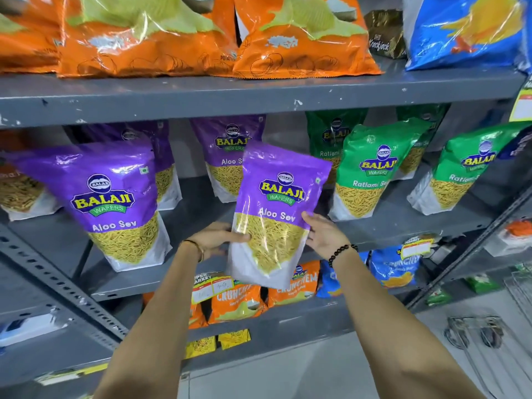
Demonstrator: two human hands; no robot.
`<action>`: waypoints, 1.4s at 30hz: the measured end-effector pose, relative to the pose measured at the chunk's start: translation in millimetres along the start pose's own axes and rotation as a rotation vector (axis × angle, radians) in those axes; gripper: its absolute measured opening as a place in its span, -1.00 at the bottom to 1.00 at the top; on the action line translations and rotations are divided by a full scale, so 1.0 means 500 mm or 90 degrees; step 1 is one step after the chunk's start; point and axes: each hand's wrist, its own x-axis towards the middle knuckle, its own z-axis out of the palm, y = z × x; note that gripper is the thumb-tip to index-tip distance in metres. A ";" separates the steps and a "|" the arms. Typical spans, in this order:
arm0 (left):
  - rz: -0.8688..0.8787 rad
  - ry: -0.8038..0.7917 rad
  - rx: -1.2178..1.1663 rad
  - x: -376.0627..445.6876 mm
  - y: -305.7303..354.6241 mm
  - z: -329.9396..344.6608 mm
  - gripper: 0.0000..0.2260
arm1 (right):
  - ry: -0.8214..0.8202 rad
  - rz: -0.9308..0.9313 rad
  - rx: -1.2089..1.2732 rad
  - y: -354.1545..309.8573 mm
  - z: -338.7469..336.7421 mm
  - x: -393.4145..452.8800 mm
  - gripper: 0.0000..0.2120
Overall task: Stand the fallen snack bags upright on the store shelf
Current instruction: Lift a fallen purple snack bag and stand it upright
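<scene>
Orange chip bags [149, 38] cut off at top edge (brand unreadable).

Two bare forearms reach up from the bottom of the frame toward its centre. The left hand [214, 240] curls its fingers, thumb forward, a thin bangle on the wrist. The right hand [324, 236] is open, fingers spread and pointing up-left, a dark bead bracelet on its wrist.

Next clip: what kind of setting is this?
Most likely a small grocery shop's snack aisle. Grey metal shelving holds rows of identical packaged snacks, such as purple Aloo Sev bags and green Ratlami Sev bags, and handwritten price tags hang on the shelf edge.
</scene>
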 end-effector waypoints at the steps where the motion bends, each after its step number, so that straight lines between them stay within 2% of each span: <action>1: 0.013 -0.024 0.007 -0.016 0.005 0.006 -0.76 | -0.023 -0.008 -0.011 -0.014 0.000 -0.003 -0.94; 4: 0.060 -0.061 0.026 -0.063 0.025 0.017 -0.71 | -0.135 -0.039 -0.006 -0.064 0.004 -0.016 -0.84; 6: 0.088 -0.086 0.023 -0.095 0.038 0.020 -0.74 | -0.223 -0.059 -0.004 -0.097 0.013 -0.031 -0.68; 9: 0.117 -0.124 0.038 -0.136 0.055 0.021 -0.68 | -0.330 -0.081 -0.066 -0.132 0.027 -0.043 -0.54; 16: 0.140 -0.106 0.081 -0.156 0.066 0.015 -0.66 | -0.391 -0.089 -0.084 -0.155 0.041 -0.041 -0.49; 20: 0.122 -0.058 0.088 -0.131 0.062 0.002 -0.74 | -0.355 -0.092 -0.103 -0.149 0.040 -0.029 -0.46; 21: 0.121 -0.036 0.083 -0.120 0.061 -0.001 -0.76 | -0.334 -0.098 -0.114 -0.148 0.042 -0.022 -0.53; 23: 0.129 0.020 0.068 -0.095 0.059 -0.006 -0.78 | -0.279 -0.125 -0.129 -0.144 0.050 -0.007 -0.81; 24: 0.134 0.050 0.056 -0.080 0.058 -0.008 -0.77 | -0.246 -0.142 -0.137 -0.141 0.057 0.001 -0.86; 26: 0.149 0.114 0.020 -0.050 0.056 -0.011 -0.71 | -0.185 -0.164 -0.147 -0.134 0.072 0.021 -0.77; 29: 0.186 0.218 0.013 -0.009 0.054 -0.015 -0.66 | -0.129 -0.183 -0.134 -0.120 0.091 0.048 -0.76; 33: 0.188 0.356 0.041 0.033 0.022 -0.011 -0.74 | -0.086 -0.173 -0.159 -0.086 0.096 0.075 -0.77; 36: 0.200 0.389 0.010 0.046 -0.011 -0.001 -0.76 | -0.084 -0.116 -0.219 -0.063 0.072 0.091 -0.83; 40: 0.150 0.356 0.028 0.046 -0.062 0.020 -0.60 | -0.116 -0.037 -0.322 -0.009 0.032 0.120 -0.44; 42: 0.116 0.370 0.083 0.048 -0.083 0.035 -0.58 | -0.140 -0.018 -0.428 0.023 0.030 0.132 -0.34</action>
